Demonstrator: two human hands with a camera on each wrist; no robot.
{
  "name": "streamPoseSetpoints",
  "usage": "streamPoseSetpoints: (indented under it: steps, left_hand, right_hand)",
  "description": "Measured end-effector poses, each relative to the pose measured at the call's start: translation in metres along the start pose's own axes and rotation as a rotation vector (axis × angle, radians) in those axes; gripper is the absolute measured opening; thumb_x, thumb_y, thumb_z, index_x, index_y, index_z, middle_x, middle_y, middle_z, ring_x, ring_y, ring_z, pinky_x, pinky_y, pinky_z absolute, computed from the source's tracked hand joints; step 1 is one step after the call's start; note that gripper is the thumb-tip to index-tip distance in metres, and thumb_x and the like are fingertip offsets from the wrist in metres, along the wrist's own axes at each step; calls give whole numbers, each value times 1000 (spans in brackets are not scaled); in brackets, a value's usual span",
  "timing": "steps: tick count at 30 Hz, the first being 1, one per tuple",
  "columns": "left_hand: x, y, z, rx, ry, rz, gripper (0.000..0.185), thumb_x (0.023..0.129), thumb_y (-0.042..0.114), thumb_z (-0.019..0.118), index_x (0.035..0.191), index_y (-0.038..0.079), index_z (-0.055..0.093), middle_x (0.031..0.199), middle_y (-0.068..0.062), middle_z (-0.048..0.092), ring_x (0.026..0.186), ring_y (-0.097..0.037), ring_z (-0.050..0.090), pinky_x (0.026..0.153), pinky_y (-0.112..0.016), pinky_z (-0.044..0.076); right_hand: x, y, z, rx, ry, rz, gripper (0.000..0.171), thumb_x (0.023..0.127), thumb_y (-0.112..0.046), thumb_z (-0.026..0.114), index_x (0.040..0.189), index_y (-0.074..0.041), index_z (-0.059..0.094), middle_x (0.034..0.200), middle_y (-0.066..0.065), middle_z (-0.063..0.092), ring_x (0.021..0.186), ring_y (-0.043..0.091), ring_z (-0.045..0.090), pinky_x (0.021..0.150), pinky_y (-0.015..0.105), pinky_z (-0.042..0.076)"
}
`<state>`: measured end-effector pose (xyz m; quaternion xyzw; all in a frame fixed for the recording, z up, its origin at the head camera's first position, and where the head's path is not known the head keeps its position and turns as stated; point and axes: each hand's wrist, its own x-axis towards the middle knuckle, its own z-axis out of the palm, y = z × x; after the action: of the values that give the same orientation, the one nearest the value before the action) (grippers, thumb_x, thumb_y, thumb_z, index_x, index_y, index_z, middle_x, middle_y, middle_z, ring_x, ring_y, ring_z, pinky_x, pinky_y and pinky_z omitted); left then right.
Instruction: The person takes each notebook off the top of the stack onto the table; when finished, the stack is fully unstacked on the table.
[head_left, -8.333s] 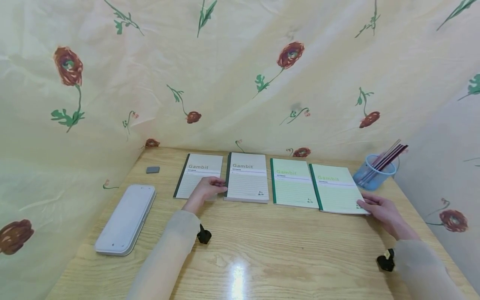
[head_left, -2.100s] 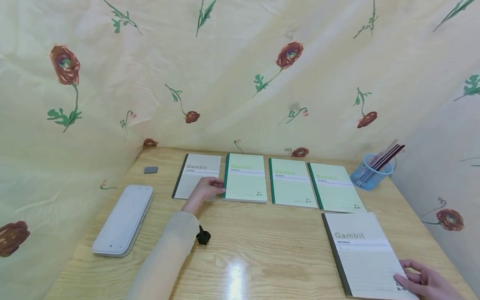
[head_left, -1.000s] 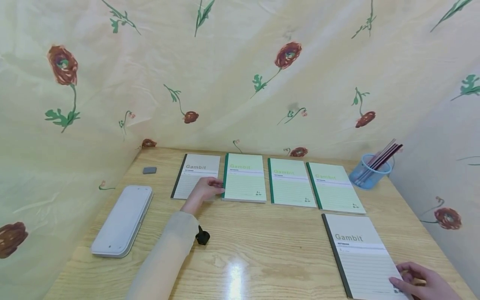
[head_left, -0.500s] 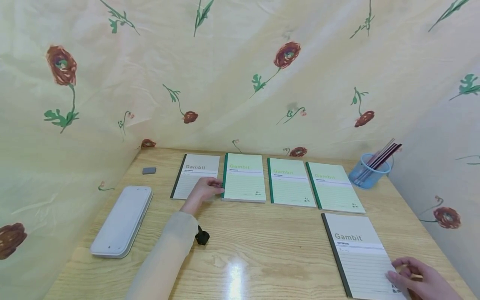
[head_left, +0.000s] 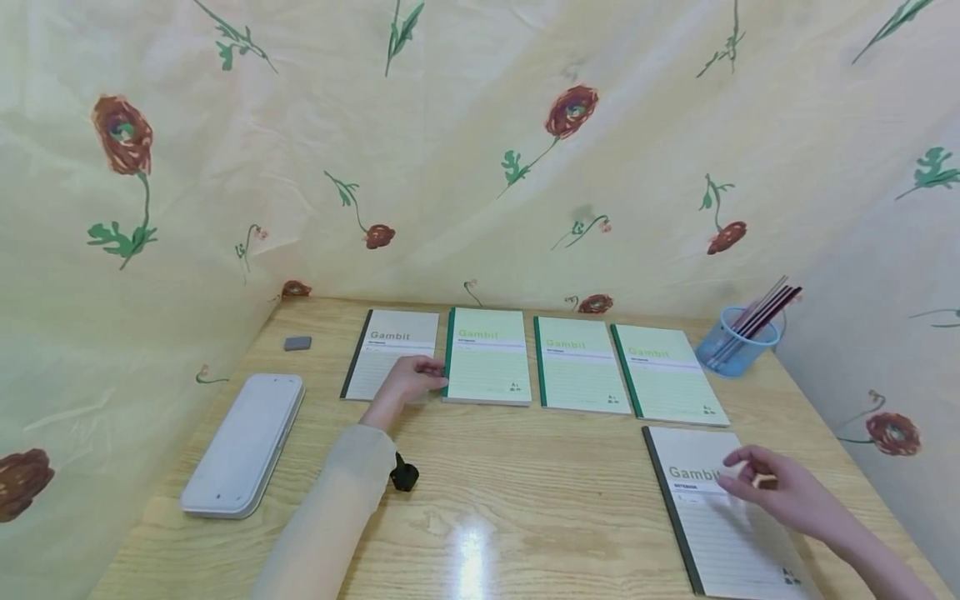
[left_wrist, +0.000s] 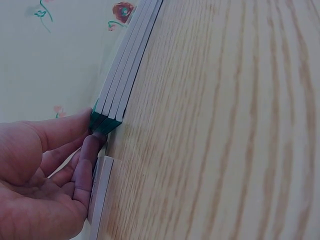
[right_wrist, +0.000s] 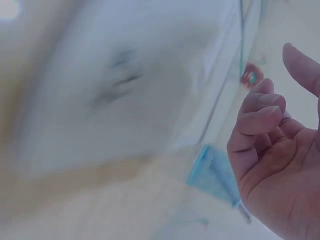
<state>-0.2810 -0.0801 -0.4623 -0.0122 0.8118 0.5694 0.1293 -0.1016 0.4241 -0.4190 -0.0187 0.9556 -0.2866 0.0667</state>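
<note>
**Two hands over a row of notebooks on a bench**

Wooden bench (head_left: 525, 500), backed by flowered cloth (head_left: 450, 167). White case (head_left: 243, 442) at the left edge, long axis running front to back. Four notebooks in a row along the back: grey notebook (head_left: 386, 342) leftmost, then green stack (head_left: 487, 354), then two single green notebooks (head_left: 581, 362) (head_left: 663, 371). Loose grey notebook (head_left: 712, 533) set apart at front right, long axis front to back, spine to the left, title end away from the person. Blue cup (head_left: 731, 350) with pencils, back right. Small grey eraser (head_left: 297, 342), back left.

Left hand (head_left: 408, 383) resting on the grey notebook, fingertips against the near left corner of the green stack; in the left wrist view, fingers (left_wrist: 90, 155) straight and touching the stack's edge (left_wrist: 112, 110), gripping nothing. Right hand (head_left: 780, 492) hovering above the loose grey notebook, fingers loosely curled and empty, notebook directly beneath and slightly nearer the person; far nearer this hand than the left. Right wrist view blurred.
</note>
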Motion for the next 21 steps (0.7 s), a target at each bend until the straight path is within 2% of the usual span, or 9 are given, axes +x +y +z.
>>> streamPoseSetpoints:
  steps: [7,15,21]
  left_hand:
    - [1,-1,2,7,3,6,33,90,6,74,122,-1,66,111,-14,69,108,-27,63,98,-39,47]
    - [1,0,1,25,-8,12,33,90,6,73,121,-2,66,111,-14,69,106,-27,62,95,-38,48]
    - [0,1,0,24,-6,13,33,90,5,73,121,-3,66,110,-15,69,105,-27,63,94,-38,49]
  right_hand:
    - [45,-38,6,46,0,-124,32,94,-22,71,112,3,61,84,5,56,68,12,52,54,26,43]
    - [103,-88,22,161,-29,-82,39,96,-34,67,112,1,60,86,11,60,62,20,54,50,30,46]
    - [146,-118,48,235,-13,-49,49,96,-43,66,116,1,60,98,20,65,69,27,60,53,34,48]
